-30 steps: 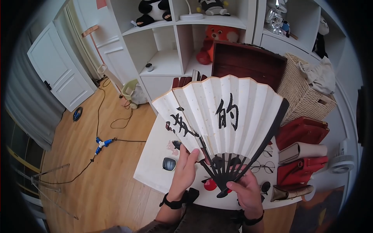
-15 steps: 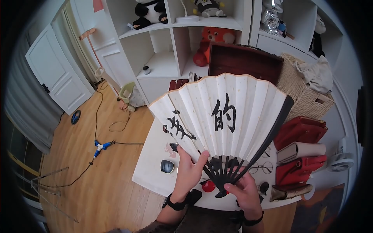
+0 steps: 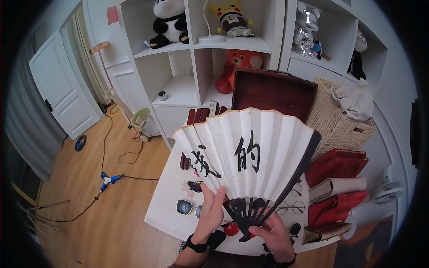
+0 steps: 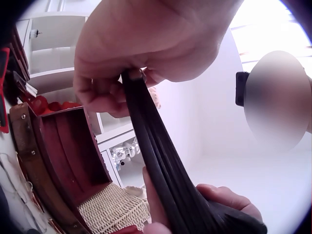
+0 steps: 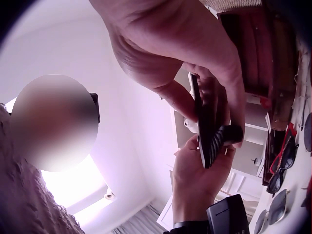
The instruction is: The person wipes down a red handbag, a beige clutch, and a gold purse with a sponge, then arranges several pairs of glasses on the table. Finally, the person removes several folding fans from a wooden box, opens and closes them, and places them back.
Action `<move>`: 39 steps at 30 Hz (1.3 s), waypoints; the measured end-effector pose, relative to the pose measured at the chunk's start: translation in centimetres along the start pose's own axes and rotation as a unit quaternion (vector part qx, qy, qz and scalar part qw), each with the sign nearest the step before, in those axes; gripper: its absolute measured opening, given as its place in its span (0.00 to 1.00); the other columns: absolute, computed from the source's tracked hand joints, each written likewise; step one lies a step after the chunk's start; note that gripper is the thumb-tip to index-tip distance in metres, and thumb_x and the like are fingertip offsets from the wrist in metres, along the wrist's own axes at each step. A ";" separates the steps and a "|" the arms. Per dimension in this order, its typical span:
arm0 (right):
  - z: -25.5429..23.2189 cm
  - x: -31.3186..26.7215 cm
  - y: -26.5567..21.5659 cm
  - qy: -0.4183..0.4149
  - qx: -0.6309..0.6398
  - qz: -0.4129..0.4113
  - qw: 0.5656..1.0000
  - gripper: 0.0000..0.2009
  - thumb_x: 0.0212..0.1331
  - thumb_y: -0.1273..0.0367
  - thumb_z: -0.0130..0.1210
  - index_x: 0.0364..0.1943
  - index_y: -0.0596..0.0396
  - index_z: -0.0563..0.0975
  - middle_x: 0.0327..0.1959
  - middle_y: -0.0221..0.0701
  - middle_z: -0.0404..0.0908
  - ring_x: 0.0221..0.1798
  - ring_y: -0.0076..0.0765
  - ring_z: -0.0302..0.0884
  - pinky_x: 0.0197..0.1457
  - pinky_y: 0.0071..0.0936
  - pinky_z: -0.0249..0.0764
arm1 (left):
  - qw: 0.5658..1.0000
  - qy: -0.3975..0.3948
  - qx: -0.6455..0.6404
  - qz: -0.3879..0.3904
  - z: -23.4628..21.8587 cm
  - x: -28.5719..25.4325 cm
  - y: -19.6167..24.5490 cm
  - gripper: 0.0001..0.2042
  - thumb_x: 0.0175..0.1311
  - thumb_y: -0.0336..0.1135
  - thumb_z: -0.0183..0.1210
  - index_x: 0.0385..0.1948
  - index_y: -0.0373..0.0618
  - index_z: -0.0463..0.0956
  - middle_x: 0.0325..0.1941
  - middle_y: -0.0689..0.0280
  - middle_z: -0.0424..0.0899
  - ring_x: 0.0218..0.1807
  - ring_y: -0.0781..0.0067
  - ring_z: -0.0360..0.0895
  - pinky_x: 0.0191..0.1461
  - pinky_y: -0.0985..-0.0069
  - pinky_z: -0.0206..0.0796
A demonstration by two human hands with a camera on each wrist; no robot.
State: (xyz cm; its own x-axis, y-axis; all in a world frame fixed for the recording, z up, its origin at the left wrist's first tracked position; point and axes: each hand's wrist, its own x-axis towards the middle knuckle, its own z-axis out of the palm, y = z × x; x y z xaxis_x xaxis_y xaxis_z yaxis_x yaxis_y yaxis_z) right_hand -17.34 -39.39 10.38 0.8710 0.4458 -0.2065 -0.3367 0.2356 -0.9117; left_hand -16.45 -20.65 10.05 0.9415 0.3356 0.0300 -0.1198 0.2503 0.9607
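Observation:
A white paper folding fan (image 3: 272, 147) with black brushed characters and black ribs stands spread above the table. My left hand (image 3: 211, 216) pinches its left edge low down, thumb on the near face and fingers behind. The right hand (image 3: 273, 234) grips the narrow pivot end, thumb in front. In the left wrist view the dark ribs (image 4: 158, 156) run edge-on from the left hand's fingertips to the right hand's fingers (image 4: 229, 197). The right wrist view shows the rib ends (image 5: 209, 141) between the right thumb and fingers, with the left hand (image 5: 195, 170) beyond.
Sunglasses (image 3: 183, 207), round eyeglasses (image 3: 297, 207) and red glasses (image 3: 231, 229) lie on the white table (image 3: 163, 201). Handbags (image 3: 337, 167) line its right side. Behind stand an open dark red case (image 3: 272, 91), a woven basket (image 3: 335, 118) and shelves with plush toys (image 3: 172, 27).
The head view has tilted up, so the shelves, table and fan sit lower in it. My left thumb has shifted slightly along the fan's edge; the fan stays spread in both hands.

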 end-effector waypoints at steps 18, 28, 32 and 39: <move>-0.1 -0.6 -1.2 -0.024 -0.045 0.034 0.998 0.21 0.54 0.84 0.59 0.51 0.56 0.69 0.46 0.30 0.75 0.50 0.26 0.75 0.55 0.26 0.73 | 0.985 -0.021 0.116 0.130 -1.9 0.4 -0.2 0.24 0.73 0.29 0.44 0.68 0.31 0.53 0.67 0.57 0.66 0.66 0.69 0.64 0.70 0.75 0.51; -0.3 0.2 0.7 -0.017 0.018 -0.028 0.999 0.21 0.54 0.86 0.56 0.52 0.60 0.67 0.49 0.36 0.76 0.55 0.35 0.76 0.60 0.32 0.73 | 0.999 -0.011 -0.026 -0.022 -2.1 0.0 0.0 0.21 0.69 0.25 0.52 0.63 0.33 0.62 0.59 0.58 0.76 0.59 0.74 0.73 0.61 0.76 0.65; 0.5 0.3 1.8 0.001 0.079 -0.054 0.995 0.20 0.55 0.87 0.53 0.53 0.63 0.68 0.53 0.43 0.77 0.58 0.40 0.77 0.63 0.38 0.73 | 0.996 0.013 -0.078 0.029 -2.0 -0.1 0.2 0.21 0.67 0.23 0.55 0.61 0.34 0.64 0.56 0.59 0.79 0.56 0.73 0.76 0.58 0.75 0.68; 0.8 0.2 1.0 -0.036 0.169 -0.005 0.985 0.17 0.61 0.84 0.51 0.55 0.68 0.71 0.50 0.43 0.81 0.53 0.39 0.80 0.63 0.38 0.73 | 0.996 -0.071 -0.056 -0.006 -2.6 -0.6 1.0 0.24 0.70 0.28 0.55 0.64 0.34 0.59 0.61 0.58 0.75 0.61 0.73 0.72 0.63 0.74 0.65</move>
State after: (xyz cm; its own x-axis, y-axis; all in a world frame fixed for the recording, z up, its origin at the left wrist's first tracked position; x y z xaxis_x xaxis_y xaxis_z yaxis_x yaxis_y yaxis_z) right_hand -17.75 -38.34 9.72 0.8517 0.4988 -0.1608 -0.4378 0.5086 -0.7414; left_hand -17.96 -18.27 10.30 0.9772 0.2021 0.0650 -0.1350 0.3552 0.9250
